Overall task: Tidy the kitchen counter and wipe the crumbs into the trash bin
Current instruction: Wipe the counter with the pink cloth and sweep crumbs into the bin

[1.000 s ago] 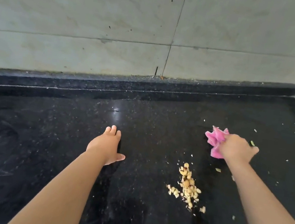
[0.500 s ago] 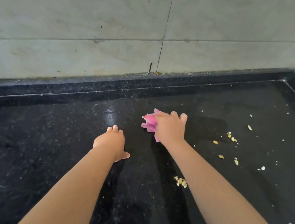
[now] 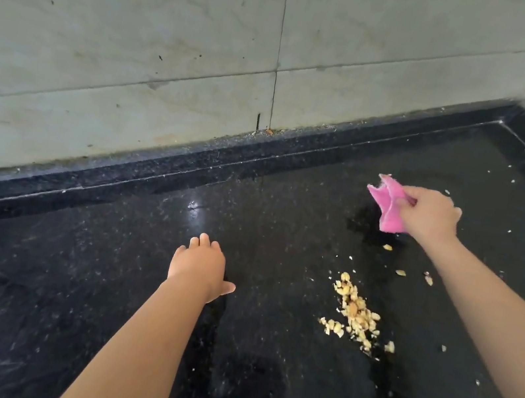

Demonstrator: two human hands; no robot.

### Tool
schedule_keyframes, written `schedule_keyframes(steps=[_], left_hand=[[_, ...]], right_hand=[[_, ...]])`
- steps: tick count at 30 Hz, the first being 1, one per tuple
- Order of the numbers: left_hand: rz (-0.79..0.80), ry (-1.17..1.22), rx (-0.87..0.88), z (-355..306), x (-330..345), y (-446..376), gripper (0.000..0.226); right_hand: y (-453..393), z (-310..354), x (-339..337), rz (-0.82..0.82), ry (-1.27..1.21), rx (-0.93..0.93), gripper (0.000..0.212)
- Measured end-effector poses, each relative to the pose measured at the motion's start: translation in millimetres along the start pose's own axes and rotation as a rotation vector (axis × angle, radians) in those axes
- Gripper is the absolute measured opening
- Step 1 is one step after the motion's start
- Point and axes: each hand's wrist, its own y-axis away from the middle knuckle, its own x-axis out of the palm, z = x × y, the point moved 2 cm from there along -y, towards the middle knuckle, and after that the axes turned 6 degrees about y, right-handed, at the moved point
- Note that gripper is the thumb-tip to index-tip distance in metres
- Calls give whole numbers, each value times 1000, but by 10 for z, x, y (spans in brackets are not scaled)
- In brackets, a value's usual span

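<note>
Wide bare stretch of black counter (image 3: 34, 265) on the left, raised lip along the wall. Left hand (image 3: 197, 266) rests flat, fingers straight. Crumb pile (image 3: 355, 313) sits just right of it (strays scattered beyond). Right hand (image 3: 428, 214) grips the bunched pink cloth (image 3: 387, 202) near the back-right corner

bare counter (image 3: 65, 287) left, crumb pile (image 3: 355, 313) right

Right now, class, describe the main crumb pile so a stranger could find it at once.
Start at the black counter below the pale tiled wall. Between the two forearms, nearer the right one, lies the crumb pile, a heap of yellowish bits. It sits nearer than the pink cloth, and unlike the scattered specks, it is densely clumped.
</note>
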Motion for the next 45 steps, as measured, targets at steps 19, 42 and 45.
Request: schedule_keyframes(steps=[19, 42, 45], left_hand=[[-46, 32, -18, -26, 17, 37, 76], [-124, 254, 88, -540, 861, 1144, 52], [-68, 192, 84, -570, 820, 1132, 56]], right_hand=[[737, -209, 537, 95, 495, -321, 29], [1937, -83, 581, 37, 428, -604, 40], [1450, -396, 489, -1, 511, -379, 28]])
